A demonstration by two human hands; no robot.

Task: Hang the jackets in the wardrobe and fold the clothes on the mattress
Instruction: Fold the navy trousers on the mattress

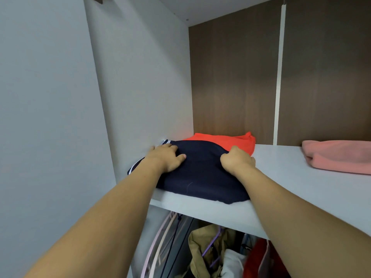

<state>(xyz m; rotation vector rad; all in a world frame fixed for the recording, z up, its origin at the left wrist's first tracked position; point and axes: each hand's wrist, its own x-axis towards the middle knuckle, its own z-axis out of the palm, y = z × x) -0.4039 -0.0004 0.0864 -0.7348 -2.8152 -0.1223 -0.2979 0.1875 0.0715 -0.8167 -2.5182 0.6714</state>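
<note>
Navy top on shelf
L hand lay flat on navy top; R hand pinched it. Shelf held orange top behind.

The pink garment ran off the right edge. The navy garment hid most of the orange garment. Below the shelf, the hanging jackets were blurred and cut off by the bottom edge.

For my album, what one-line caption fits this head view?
Both hands, left and right, settle a folded navy garment on the wardrobe shelf before an orange one.
</note>
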